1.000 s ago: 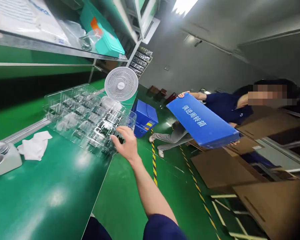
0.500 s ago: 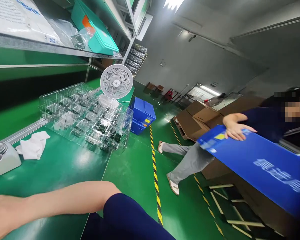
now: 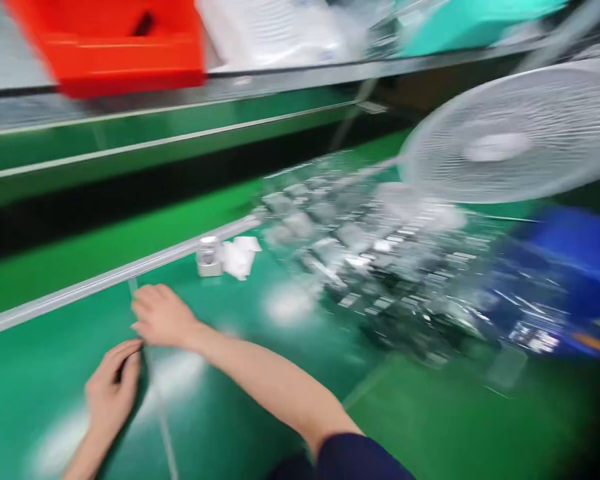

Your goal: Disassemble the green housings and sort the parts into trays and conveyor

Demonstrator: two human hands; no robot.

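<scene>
Over the green work surface [image 3: 260,373], my two hands come close together at the left of the view. My left hand [image 3: 111,383] is curled, thumb and fingers drawn together around a small dark gap. Just above it, my right hand [image 3: 163,315] reaches in from the right with its fingers bent and close together, near the left fingertips. Whatever lies between the fingers is too small or hidden to make out. Beyond the right hand stands a small white container with a metallic top [image 3: 209,257], beside a crumpled white cloth [image 3: 240,257].
Clear plastic trays [image 3: 380,260] holding circuit boards lie to the right, smeared by motion. Behind them is a white fan [image 3: 500,143], with a blue box [image 3: 575,247] beyond. A red bin [image 3: 130,60] sits on the shelf [image 3: 290,80] above.
My view has swung left, away from the co-worker with the blue box. Both of my hands now show together over the table; earlier only one arm crossed the lower left.
</scene>
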